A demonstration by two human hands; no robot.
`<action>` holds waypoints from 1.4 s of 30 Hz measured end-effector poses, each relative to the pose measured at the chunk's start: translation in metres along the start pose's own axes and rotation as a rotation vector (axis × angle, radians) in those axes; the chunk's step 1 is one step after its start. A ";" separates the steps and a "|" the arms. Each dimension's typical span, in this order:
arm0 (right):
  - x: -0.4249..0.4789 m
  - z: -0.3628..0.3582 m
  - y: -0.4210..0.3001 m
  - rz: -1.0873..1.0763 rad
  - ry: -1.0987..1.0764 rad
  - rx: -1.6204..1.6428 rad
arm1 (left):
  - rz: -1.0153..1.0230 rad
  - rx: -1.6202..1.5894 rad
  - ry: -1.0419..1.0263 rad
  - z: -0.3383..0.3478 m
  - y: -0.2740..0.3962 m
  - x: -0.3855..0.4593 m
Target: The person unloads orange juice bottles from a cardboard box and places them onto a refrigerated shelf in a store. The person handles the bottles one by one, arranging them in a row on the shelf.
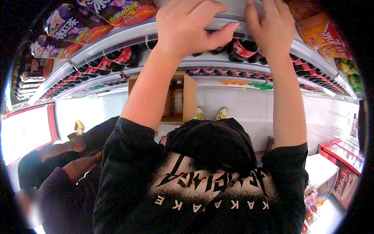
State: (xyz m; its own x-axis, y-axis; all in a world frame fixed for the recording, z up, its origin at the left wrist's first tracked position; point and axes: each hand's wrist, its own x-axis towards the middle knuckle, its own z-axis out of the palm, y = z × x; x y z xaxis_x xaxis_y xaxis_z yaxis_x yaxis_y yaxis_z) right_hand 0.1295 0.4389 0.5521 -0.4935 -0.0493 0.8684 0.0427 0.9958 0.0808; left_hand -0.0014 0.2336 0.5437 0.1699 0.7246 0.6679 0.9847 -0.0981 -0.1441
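Observation:
My left hand (190,27) is over the front rail of a white shelf (131,32) at the top, its thumb stretched to the right; some fingers are cut off by the picture's top edge. My right hand (270,26) rests at the same rail, to the right, its fingertips partly out of view. I cannot tell whether either hand holds anything. Under the rail, dark bottles with red labels (244,49) stand on the shelf below. Printed snack-like packs in purple and orange (65,26) lie on the upper shelf at left, orange and red packs (328,38) at right.
An open cardboard box (190,99) with bottles (178,98) stands on the floor beneath my left forearm. Another person in dark clothes (70,187) is close by at the lower left. A red-framed cooler (342,152) and a white counter (321,168) are at the lower right.

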 end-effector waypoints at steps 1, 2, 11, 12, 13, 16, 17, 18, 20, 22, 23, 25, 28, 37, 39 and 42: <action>0.001 0.004 -0.001 -0.017 0.037 -0.010 | 0.010 0.013 0.173 0.006 0.002 -0.003; -0.001 0.009 0.000 -0.027 0.074 -0.008 | -0.016 0.071 0.438 0.021 0.018 -0.004; -0.006 0.024 0.005 -0.072 0.214 -0.036 | -1.307 -0.003 0.038 0.083 0.114 -0.242; -0.004 0.026 0.003 -0.081 0.224 -0.013 | -1.415 0.031 -0.114 0.085 0.123 -0.265; -0.007 0.023 0.007 -0.087 0.225 -0.034 | -1.444 0.022 -0.290 0.099 0.124 -0.280; -0.008 0.024 0.009 -0.101 0.234 -0.041 | -1.544 -0.005 -0.791 0.121 0.132 -0.321; -0.008 0.024 0.010 -0.102 0.237 -0.039 | -1.562 -0.019 -0.872 0.131 0.134 -0.329; -0.008 0.023 0.011 -0.105 0.235 -0.047 | -1.570 -0.040 -0.953 0.142 0.135 -0.329; -0.003 0.028 0.005 -0.114 0.244 -0.002 | -1.427 0.145 -1.110 0.177 0.154 -0.408; -0.006 0.027 0.008 -0.121 0.232 -0.021 | -1.411 0.224 -1.145 0.199 0.155 -0.411; -0.007 0.027 0.008 -0.123 0.234 -0.020 | -1.411 0.268 -1.163 0.205 0.156 -0.411; -0.006 0.028 0.009 -0.122 0.241 -0.017 | -1.364 0.299 -1.204 0.207 0.151 -0.414; -0.008 0.027 0.009 -0.116 0.232 -0.028 | -1.361 0.272 -1.226 0.198 0.149 -0.387; -0.006 0.024 0.007 -0.114 0.231 -0.026 | -1.553 -0.016 -1.227 0.179 0.152 -0.335; -0.007 0.026 0.007 -0.118 0.233 -0.015 | -1.567 -0.031 -1.235 0.180 0.148 -0.338; -0.007 0.026 0.008 -0.096 0.249 0.004 | -1.557 -0.097 -1.272 0.166 0.137 -0.314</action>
State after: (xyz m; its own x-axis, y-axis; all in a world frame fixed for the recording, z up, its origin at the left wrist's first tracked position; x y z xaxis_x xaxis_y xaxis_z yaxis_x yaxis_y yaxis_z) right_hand 0.1110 0.4496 0.5336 -0.2660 -0.1608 0.9505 0.0019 0.9859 0.1674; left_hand 0.0733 0.1057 0.1935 -0.7422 0.1828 -0.6447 0.2410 0.9705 -0.0023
